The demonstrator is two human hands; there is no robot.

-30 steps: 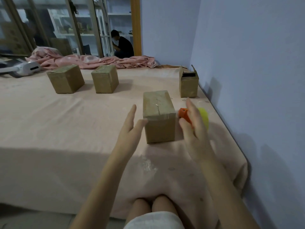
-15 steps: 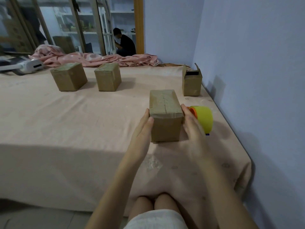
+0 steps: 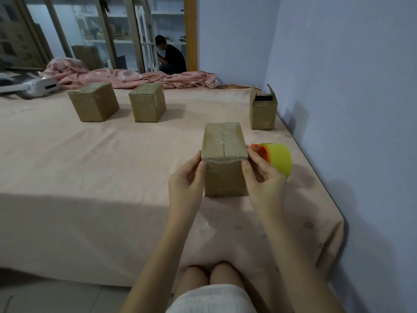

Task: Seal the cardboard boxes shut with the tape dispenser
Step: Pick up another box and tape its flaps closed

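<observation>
A closed cardboard box [image 3: 223, 154] with clear tape along its top seam stands in front of me on the pink sheet. My left hand [image 3: 187, 179] grips its left side and my right hand [image 3: 262, 177] grips its right side, thumbs pressing the front upper corners. The yellow and orange tape dispenser [image 3: 276, 158] lies on the sheet just right of the box, behind my right hand, held by neither hand. Two closed boxes [image 3: 93, 101] [image 3: 147, 102] stand farther back on the left. An open box [image 3: 262, 109] with raised flaps stands at the back right near the wall.
The pink-covered surface [image 3: 90, 166] ends at a front edge near my knees and a right edge by the blue wall [image 3: 349, 109]. A crumpled pink blanket [image 3: 135, 77] and a white device [image 3: 33, 86] lie at the back. A person sits beyond the doorway.
Both hands came in from open beside the box and closed on its two sides. The tape dispenser, earlier behind my right hand's fingers, now lies free on the sheet.
</observation>
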